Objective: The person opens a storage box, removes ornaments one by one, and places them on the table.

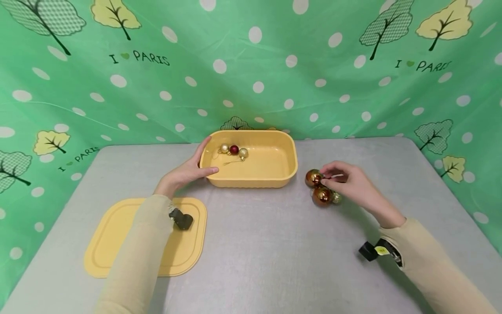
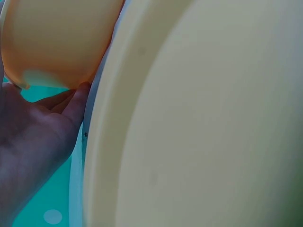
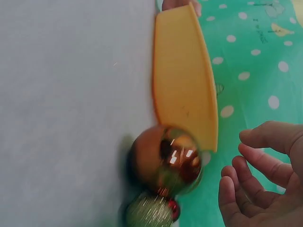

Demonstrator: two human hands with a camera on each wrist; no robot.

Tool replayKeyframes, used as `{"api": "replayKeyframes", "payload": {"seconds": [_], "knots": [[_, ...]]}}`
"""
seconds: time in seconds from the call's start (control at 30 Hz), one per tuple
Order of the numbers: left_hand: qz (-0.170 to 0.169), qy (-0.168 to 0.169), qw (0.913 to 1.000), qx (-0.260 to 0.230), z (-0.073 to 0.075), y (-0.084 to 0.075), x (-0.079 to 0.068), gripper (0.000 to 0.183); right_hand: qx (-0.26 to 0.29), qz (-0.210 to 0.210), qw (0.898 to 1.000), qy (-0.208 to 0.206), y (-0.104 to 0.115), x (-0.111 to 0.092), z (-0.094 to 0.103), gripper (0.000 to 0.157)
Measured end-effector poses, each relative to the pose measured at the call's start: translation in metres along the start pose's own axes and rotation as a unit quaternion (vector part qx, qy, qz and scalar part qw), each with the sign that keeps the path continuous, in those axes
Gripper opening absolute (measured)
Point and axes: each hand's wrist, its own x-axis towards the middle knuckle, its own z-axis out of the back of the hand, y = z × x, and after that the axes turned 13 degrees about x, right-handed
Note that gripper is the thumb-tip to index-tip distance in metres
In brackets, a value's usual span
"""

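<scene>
A yellow plastic container (image 1: pixel 251 183) stands at the back middle of the table. My left hand (image 1: pixel 188 170) grips its left end, thumb at the front rim and fingers round the side. Inside lie two small gold baubles (image 1: pixel 243 153) and a dark red bauble (image 1: pixel 234 150). To the container's right, two large shiny copper baubles (image 1: pixel 322 196) rest together beside a glittery gold bauble (image 1: pixel 336 197). A small red bauble (image 3: pixel 174 209) shows behind the glittery one in the right wrist view. Just above this group hovers my right hand (image 1: pixel 351 181), fingers loosely bent, nothing visible between them.
A flat yellow lid (image 1: pixel 184 257) lies on the grey table (image 1: pixel 266 261) at the front left, under my left forearm. Behind the table hangs a green curtain (image 1: pixel 259 56) with white dots and trees. Each wrist wears a small black camera (image 1: pixel 182 219).
</scene>
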Motion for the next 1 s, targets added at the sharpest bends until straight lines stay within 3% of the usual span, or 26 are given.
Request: {"api": "replayKeyframes", "payload": {"seconds": [0.37,0.67,1.0], "knots": [[-0.001,0.001,1.0000,-0.006,0.000,0.001,0.001,0.100,0.031,-0.005,0.999,0.036,0.022,0.035,-0.027,0.025],[0.001,-0.004,1.0000,0.002,0.001,0.001,0.000,0.101,0.053,0.069,0.993,0.082,0.028,0.065,-0.053,0.023],[0.000,-0.004,1.0000,0.005,0.000,0.000,0.000,0.101,0.062,0.095,0.985,0.131,0.028,0.095,-0.083,0.026]]}}
